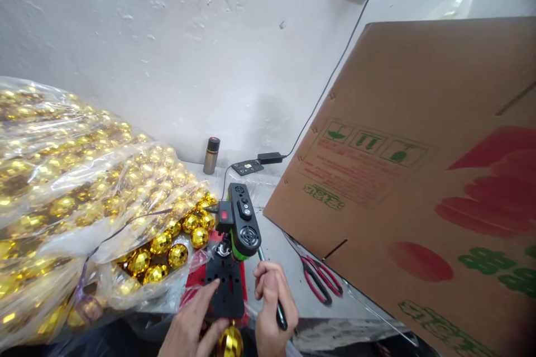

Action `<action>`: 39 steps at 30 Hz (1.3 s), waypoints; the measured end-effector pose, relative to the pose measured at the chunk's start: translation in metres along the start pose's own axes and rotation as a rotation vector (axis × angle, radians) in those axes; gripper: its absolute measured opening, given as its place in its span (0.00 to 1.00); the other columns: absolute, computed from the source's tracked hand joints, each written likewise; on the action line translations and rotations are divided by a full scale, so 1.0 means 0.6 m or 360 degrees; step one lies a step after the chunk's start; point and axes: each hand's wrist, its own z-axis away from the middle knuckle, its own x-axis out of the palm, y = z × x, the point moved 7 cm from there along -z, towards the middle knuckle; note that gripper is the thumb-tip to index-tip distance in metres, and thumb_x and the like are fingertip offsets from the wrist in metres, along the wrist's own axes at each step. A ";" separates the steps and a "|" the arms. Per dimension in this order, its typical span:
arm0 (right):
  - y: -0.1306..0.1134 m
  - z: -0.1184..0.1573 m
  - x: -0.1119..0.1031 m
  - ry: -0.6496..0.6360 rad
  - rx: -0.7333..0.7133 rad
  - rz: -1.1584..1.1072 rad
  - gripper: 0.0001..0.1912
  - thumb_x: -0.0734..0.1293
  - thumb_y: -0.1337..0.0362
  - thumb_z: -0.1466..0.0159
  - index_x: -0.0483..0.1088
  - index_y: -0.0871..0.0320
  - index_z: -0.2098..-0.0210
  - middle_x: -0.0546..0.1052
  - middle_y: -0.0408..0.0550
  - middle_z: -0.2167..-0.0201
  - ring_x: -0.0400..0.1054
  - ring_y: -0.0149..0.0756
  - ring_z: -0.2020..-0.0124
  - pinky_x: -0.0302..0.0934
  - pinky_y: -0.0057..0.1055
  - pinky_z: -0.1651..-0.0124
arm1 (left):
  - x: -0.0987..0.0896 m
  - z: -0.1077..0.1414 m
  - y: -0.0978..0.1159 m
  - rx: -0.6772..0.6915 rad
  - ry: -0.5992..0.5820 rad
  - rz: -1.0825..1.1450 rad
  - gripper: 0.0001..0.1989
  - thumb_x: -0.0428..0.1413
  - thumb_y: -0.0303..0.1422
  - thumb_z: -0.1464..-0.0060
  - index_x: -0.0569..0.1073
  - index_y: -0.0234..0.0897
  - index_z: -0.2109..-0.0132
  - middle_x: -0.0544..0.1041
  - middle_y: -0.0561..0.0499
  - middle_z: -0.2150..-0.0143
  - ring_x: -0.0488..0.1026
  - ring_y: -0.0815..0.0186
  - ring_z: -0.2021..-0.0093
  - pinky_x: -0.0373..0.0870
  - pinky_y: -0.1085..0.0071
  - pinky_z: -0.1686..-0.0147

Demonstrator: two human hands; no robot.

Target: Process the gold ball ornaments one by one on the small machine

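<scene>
A small black and green bench drill press (245, 217) stands in front of me, with a red switch on its left side. My right hand (274, 306) is closed around its feed lever (281, 317), whose black end sticks out below the fingers. My left hand (193, 320) is at the left front corner of the slotted black base plate (226, 295), index finger on the plate and thumb apart from it. Close to that thumb, below the plate's front edge, hangs a gold mirrored ball (230, 341); whether the thumb touches it I cannot tell.
A clear plastic bag (84, 178) spills gold balls (177, 255) on the left. Red-handled scissors (320, 279) lie beside a large cardboard box (397, 178) on the right. Behind the press are a dark-capped bottle (211, 156) and a power adapter (270, 157) with its cord.
</scene>
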 end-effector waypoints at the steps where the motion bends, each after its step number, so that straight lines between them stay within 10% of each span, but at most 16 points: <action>1: 0.001 0.004 0.000 0.0012 -0.0004 -0.0007 0.21 0.59 0.66 0.22 0.67 0.55 0.72 0.69 0.40 0.75 0.61 0.28 0.78 0.56 0.27 0.75 | -0.027 -0.020 0.003 -0.0011 0.0114 -0.0047 0.26 0.54 0.36 0.29 0.67 0.49 0.27 0.81 0.42 0.35 0.84 0.53 0.44 0.83 0.61 0.45; 5: 0.002 0.005 0.001 0.0002 -0.0022 -0.0013 0.20 0.59 0.67 0.22 0.66 0.55 0.72 0.69 0.39 0.74 0.61 0.26 0.79 0.56 0.25 0.75 | -0.097 -0.146 -0.023 -0.0262 0.0329 -0.0515 0.21 0.48 0.27 0.31 0.76 0.39 0.37 0.83 0.38 0.41 0.80 0.49 0.42 0.77 0.50 0.39; 11: 0.006 0.005 -0.001 -0.0059 -0.0028 0.0006 0.20 0.58 0.68 0.22 0.65 0.55 0.72 0.69 0.40 0.73 0.62 0.27 0.77 0.58 0.25 0.74 | -0.057 -0.236 -0.093 -0.0418 -0.0147 -0.0648 0.27 0.59 0.17 0.51 0.79 0.38 0.44 0.83 0.37 0.46 0.82 0.47 0.47 0.79 0.52 0.46; 21: 0.000 -0.010 0.002 -0.0049 -0.0062 -0.0031 0.19 0.58 0.71 0.23 0.65 0.55 0.71 0.68 0.40 0.74 0.63 0.28 0.75 0.57 0.26 0.73 | -0.114 -0.168 -0.067 -0.0204 0.0328 -0.0171 0.27 0.58 0.32 0.39 0.65 0.42 0.34 0.79 0.42 0.37 0.80 0.52 0.39 0.78 0.54 0.40; 27: 0.003 -0.002 -0.001 -0.0034 -0.0066 -0.0041 0.20 0.58 0.71 0.23 0.64 0.55 0.72 0.67 0.40 0.75 0.64 0.29 0.73 0.57 0.26 0.71 | -0.095 -0.081 -0.036 -0.0157 0.0439 -0.0003 0.26 0.59 0.37 0.37 0.68 0.44 0.34 0.80 0.42 0.35 0.79 0.51 0.36 0.77 0.53 0.36; 39: -0.018 -0.048 0.007 -0.0015 0.0087 -0.0020 0.22 0.60 0.65 0.22 0.62 0.55 0.75 0.67 0.39 0.78 0.65 0.29 0.75 0.59 0.27 0.69 | 0.004 -0.059 -0.069 -0.1007 0.0291 0.0716 0.37 0.58 0.60 0.46 0.77 0.35 0.42 0.85 0.39 0.43 0.81 0.46 0.40 0.76 0.52 0.39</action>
